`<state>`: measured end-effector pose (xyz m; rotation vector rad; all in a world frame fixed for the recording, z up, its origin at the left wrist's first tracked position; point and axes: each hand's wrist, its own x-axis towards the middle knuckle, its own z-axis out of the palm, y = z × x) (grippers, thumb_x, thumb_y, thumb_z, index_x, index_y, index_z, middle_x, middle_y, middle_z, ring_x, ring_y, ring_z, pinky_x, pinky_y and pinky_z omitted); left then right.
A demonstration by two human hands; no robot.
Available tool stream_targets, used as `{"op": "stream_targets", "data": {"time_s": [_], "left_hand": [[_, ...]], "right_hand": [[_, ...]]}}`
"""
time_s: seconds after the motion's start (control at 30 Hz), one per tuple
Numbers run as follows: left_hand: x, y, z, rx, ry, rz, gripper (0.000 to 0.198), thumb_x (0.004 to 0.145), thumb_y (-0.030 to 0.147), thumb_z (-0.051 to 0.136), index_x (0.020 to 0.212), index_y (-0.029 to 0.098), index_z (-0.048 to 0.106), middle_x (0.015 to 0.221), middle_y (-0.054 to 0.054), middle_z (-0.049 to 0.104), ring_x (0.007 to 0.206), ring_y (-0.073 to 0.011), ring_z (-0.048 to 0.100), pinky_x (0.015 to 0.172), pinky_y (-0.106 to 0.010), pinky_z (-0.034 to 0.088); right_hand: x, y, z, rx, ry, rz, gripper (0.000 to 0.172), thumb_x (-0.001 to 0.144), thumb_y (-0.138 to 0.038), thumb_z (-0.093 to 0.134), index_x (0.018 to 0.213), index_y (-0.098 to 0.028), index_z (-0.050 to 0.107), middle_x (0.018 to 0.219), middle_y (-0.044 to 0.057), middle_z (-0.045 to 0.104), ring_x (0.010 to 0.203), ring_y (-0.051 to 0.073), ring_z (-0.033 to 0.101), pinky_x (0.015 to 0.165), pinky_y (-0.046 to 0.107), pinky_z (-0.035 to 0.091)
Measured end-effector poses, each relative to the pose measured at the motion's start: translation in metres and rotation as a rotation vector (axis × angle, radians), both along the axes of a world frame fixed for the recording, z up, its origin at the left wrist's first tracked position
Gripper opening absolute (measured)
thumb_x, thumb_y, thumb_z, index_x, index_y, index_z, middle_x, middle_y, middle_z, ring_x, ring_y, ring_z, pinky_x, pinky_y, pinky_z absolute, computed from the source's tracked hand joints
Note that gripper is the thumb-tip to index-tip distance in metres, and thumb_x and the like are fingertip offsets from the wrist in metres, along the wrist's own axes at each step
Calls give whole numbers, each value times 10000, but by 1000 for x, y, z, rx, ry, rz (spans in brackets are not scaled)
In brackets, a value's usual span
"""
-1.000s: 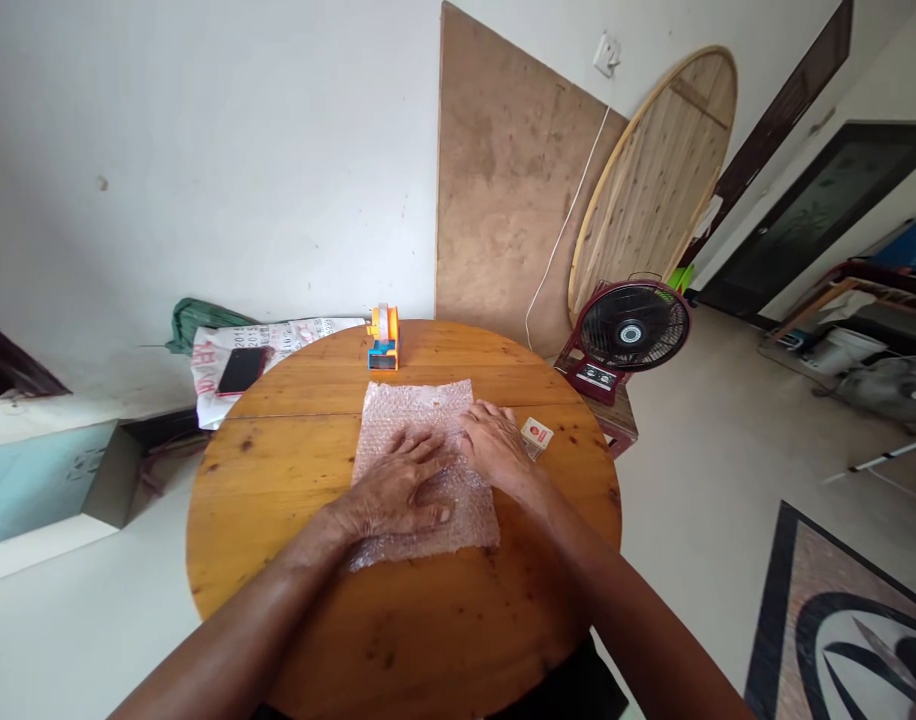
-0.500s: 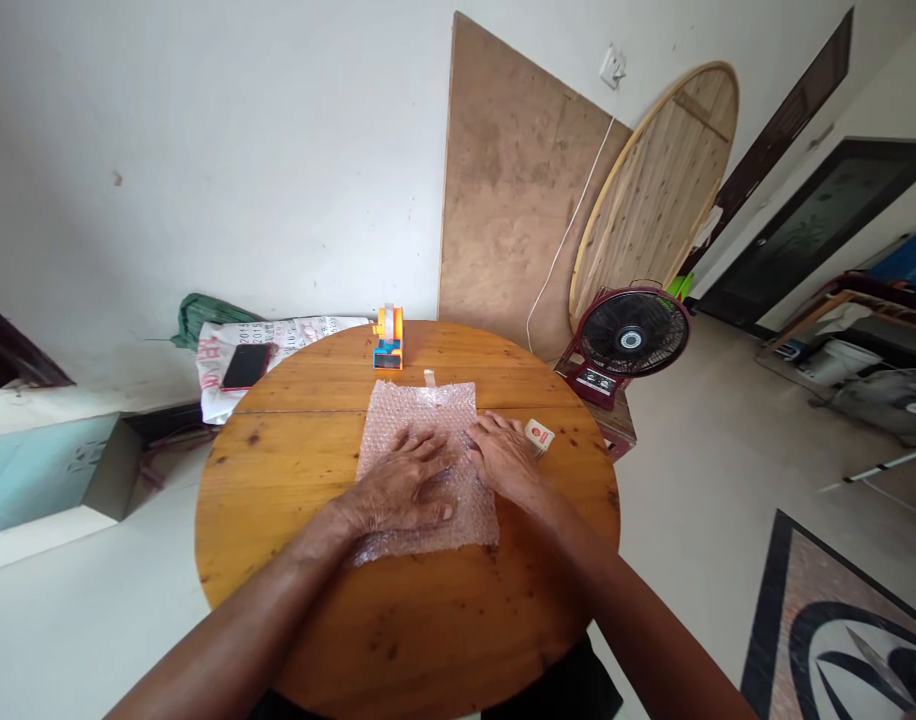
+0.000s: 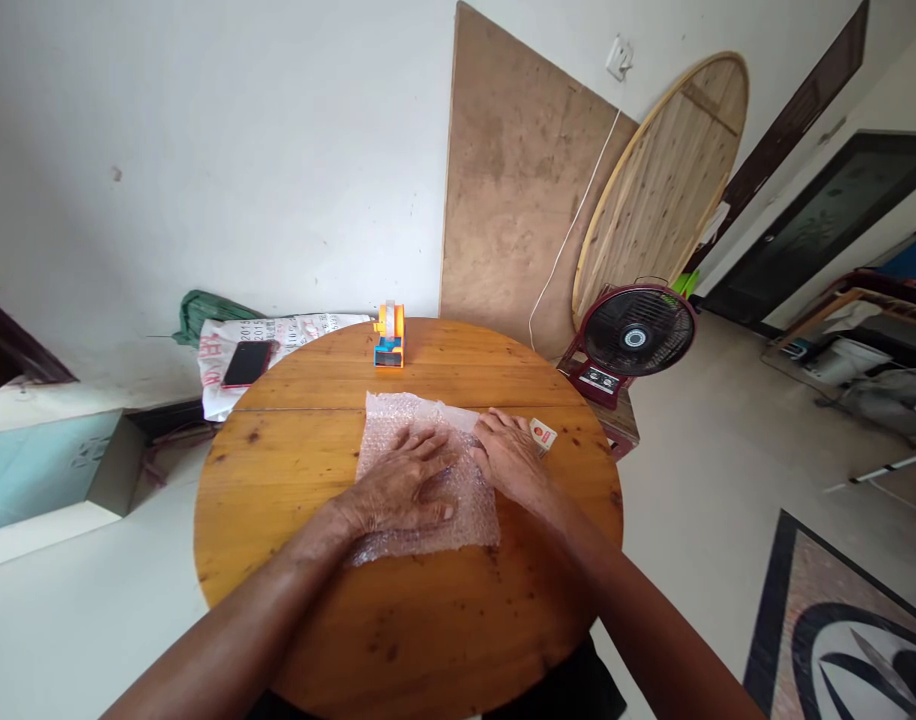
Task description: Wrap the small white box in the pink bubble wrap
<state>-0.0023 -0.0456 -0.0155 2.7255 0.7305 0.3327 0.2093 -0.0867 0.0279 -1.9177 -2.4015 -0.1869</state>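
Note:
A sheet of clear bubble wrap [image 3: 387,430], its kind as a bag or loose sheet unclear, lies flat on the round wooden table [image 3: 278,480]. My left hand [image 3: 402,480] is spread flat on its middle, fingers apart. Over its upper right edge lies my right hand [image 3: 512,455], fingers stretched out and thumb apart, touching the wrap. The top edge is folded over, forming a narrow pale flap that runs under the right hand. Just right of that hand is a small white card box with a red print [image 3: 543,434].
An orange and blue tape dispenser [image 3: 389,340] stands at the table's far edge. Left of the table, a phone [image 3: 248,364] lies on a white printed sack [image 3: 212,400]. A dark red fan [image 3: 638,335] stands at the right, near a leaning round wooden board [image 3: 668,170].
The top edge of the bubble wrap has folded down toward me, and the pale tab that stuck out there no longer shows. My right hand shifted slightly; my left stayed put.

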Motion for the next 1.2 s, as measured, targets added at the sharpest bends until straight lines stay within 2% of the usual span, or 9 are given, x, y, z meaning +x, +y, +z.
{"op": "stream_targets", "data": {"time_s": [0.17,0.33,0.47,0.7,0.97,1.2], "left_hand": [[0,0,2,-4,8,-5,823,803,697,518,1483,267,343,1564,-135,283,1447,-367,210,1158,-602,79],[0,-1,3,-1,32,5,818,804,681,532,1486,277,333,1568,-145,264,1448,-365,211,1153,-600,99],[-1,0,1,2,-9,-12,820,798,677,546,1481,269,348,1557,-147,291,1438,-384,226,1148,-617,93],[-1,1,1,-8,-2,-7,837,790,710,526,1481,273,348,1556,-147,295,1437,-389,226,1150,-611,101],[-1,1,0,-11,-5,-7,832,786,696,545,1481,284,346,1561,-132,289,1437,-386,227,1150,-613,98],[-1,1,2,-1,28,-6,834,793,700,527,1487,283,329,1570,-134,262,1446,-378,208,1155,-606,84]], "right_hand": [[0,-1,0,25,11,1,306,907,-251,531,1200,-174,575,1289,114,590,1266,271,427,1023,407,286],[-3,3,-4,24,16,-28,305,912,-283,523,1200,-191,568,1287,121,582,1212,279,453,984,407,304],[-3,7,-6,40,24,-38,384,913,-299,523,1279,-185,519,1298,129,567,1199,277,450,964,398,312],[-1,14,-14,50,-12,-53,329,932,-316,493,1231,-190,549,1262,124,576,1165,276,463,931,395,333],[3,21,-21,47,-53,-64,298,971,-243,403,1209,-200,575,1248,134,568,1168,275,456,929,406,344],[2,22,-21,65,-49,-66,273,951,-311,470,1156,-209,620,1257,130,557,1227,285,412,969,411,334]]}}
